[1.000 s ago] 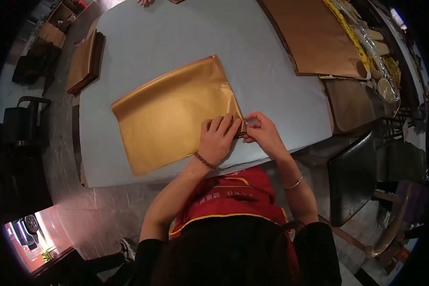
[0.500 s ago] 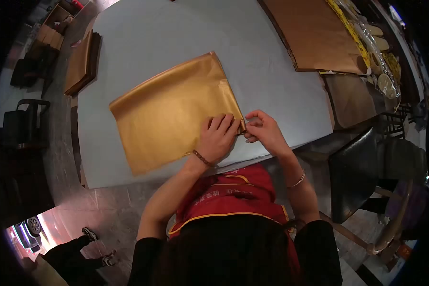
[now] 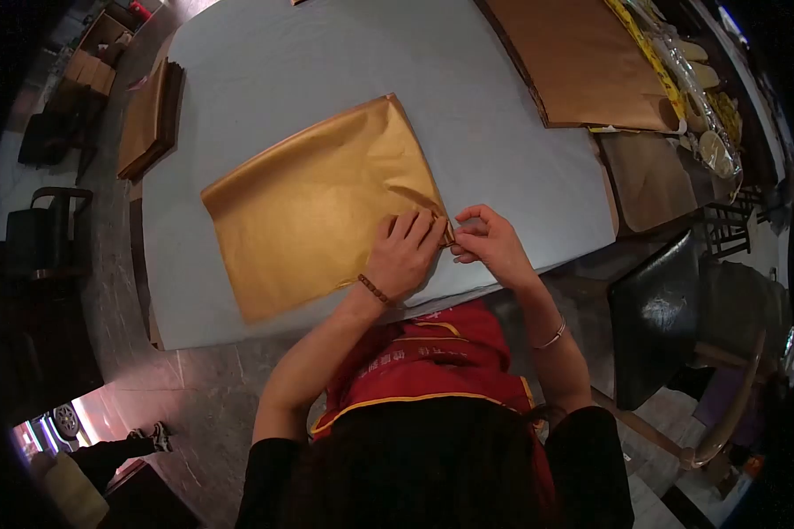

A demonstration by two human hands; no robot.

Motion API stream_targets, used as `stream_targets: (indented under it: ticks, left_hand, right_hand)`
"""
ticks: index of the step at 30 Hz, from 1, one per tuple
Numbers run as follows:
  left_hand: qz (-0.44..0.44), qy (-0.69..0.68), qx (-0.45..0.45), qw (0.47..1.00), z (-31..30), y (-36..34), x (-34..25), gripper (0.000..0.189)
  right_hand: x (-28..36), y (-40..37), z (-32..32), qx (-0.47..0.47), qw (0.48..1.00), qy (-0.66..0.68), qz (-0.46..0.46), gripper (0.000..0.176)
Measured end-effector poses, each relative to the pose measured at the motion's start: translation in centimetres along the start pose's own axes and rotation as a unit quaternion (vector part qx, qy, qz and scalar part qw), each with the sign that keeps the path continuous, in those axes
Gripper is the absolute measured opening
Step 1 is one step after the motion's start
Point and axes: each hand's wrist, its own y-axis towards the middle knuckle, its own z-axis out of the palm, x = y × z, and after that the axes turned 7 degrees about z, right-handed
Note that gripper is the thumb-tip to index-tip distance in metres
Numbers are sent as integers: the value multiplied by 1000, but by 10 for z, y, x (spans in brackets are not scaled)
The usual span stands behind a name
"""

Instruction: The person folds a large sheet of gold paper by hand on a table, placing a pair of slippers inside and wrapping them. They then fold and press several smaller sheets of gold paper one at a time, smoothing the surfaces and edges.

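A large gold sheet (image 3: 309,203), which looks like foil paper, lies at an angle on the blue-grey covered table, its far edge slightly curled. Its near right corner is bunched and creased. My left hand (image 3: 403,254) rests on the sheet, fingers bent and gripping this creased corner; the thumb is mostly hidden. Just beyond the edge, my right hand (image 3: 492,242) pinches the same corner between thumb and fingers. The exact fold under the fingertips is too small to make out.
A stack of brown sheets (image 3: 582,62) lies at the far right, beside plastic-wrapped items (image 3: 701,97). Another brown stack (image 3: 153,119) sits on the left edge. Black chairs (image 3: 653,317) stand close on the right. Another person's legs (image 3: 123,450) show lower left.
The gold sheet's right edge has become wrinkled and drawn in beside my left fingers. Both hands have stayed almost in place. The other person's legs at lower left have shifted.
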Motion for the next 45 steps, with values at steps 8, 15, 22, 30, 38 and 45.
stream_targets:
  ticks: [8,15,22,30,38,45]
  left_hand:
    - [26,-15,6,1000,3,2,1,36]
    - [32,-9,-12,999,3,3,1,33]
    - [40,-8,-14,999,3,3,2,32]
    - [37,1,-17,999,2,5,1,31]
    - [47,2,-38,998,7,3,2,31]
    - [43,-2,-47,998,6,3,2,28]
  right_hand:
    - [-3,-2,1,-16,1000,2,-8,27]
    - [-5,-3,-3,-9,1000,3,-10,27]
    - [-3,-7,-6,-14,1000,-8,4,28]
    - [-7,-12,-9,-35,999,-9,-19,26]
    - [-6,-6,-4,-31,999,-30,-30,24]
    - [-9,-2,-3,-38,997,-60,-39,25]
